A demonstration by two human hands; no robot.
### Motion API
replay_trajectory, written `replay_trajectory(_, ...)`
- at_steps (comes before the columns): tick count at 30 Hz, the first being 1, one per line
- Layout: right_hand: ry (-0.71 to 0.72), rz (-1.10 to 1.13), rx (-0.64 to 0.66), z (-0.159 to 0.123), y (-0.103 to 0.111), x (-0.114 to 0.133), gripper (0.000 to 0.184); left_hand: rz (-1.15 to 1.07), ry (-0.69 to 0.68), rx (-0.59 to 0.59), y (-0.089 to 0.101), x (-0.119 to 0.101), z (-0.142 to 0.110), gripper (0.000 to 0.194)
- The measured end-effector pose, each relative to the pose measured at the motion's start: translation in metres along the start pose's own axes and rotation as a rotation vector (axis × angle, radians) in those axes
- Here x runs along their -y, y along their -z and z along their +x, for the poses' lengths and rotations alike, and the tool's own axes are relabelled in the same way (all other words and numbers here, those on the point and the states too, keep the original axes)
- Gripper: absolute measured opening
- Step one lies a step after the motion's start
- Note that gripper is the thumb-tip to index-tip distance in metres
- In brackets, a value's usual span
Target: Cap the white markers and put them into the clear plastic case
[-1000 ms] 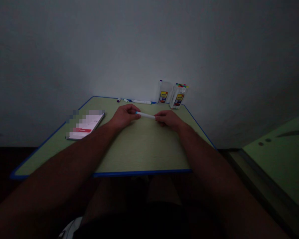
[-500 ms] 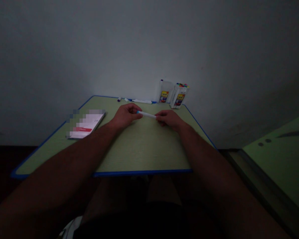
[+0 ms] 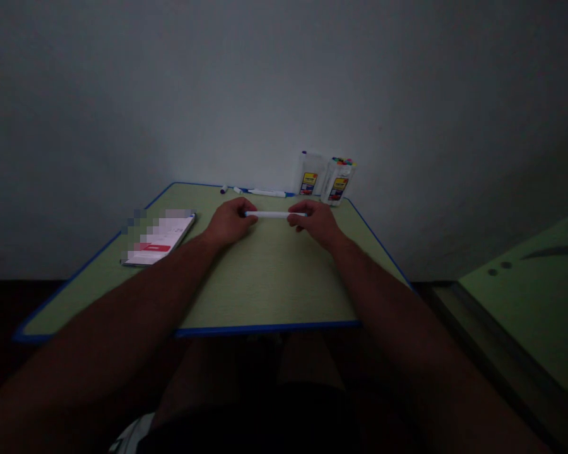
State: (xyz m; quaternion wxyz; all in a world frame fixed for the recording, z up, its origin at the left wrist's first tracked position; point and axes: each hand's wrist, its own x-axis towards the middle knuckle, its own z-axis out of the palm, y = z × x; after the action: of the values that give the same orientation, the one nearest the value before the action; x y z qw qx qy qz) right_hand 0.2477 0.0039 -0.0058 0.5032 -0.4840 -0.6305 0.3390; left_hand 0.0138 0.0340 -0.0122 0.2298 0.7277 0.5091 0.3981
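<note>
A white marker [image 3: 273,215] with light-blue ends lies level between my two hands, above the far half of the table [image 3: 269,277]. My left hand [image 3: 233,219] pinches its left end between thumb and fingers. At the other end, my right hand [image 3: 316,219] grips it the same way, and a bit of the blue tip shows past the thumb. Behind the hands, along the back edge, lie a second white marker [image 3: 267,193] with blue parts, a small white cap [image 3: 237,190] and a dark purple cap [image 3: 224,189].
Two clear plastic marker cases stand at the back right: one case [image 3: 308,180] with a purple-tipped marker, and a fuller case [image 3: 338,183] with several colours. A phone or tablet [image 3: 163,243] lies at left. The wall [image 3: 246,94] rises behind the table.
The marker has turned from tilted down at the right to level. My right hand has shifted inward along it, so its right end shows. My left hand has moved slightly left.
</note>
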Motion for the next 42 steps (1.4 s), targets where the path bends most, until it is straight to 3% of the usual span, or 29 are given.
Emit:
replay_trajectory(8,0.033,-0.011,0.078,-0.0010,0.0001,0.0022,0.038,0.056,0.004,-0.002,0.0022,0.0035,0.0023,0.014)
replay_trajectory(22,0.009,-0.036,0.016,-0.0016,0.0033,0.0031,0.029,0.041,-0.028,-0.035,0.0026,0.0022,0.0011,0.011)
replay_trajectory(28,-0.068,0.126,-0.020,0.0016,0.0039,-0.0008,0.022,0.048,-0.019,-0.041,0.0021,-0.0018,0.0002,0.011)
replay_trajectory(34,-0.143,0.112,-0.091,0.0044,0.0059,-0.0011,0.017,0.029,-0.028,-0.058,0.0006,0.0021,0.0017,0.011)
replay_trajectory(42,-0.142,0.086,-0.067,0.0043,0.0077,-0.0015,0.017,-0.012,-0.024,-0.054,0.0010,0.0001,0.0006,0.011)
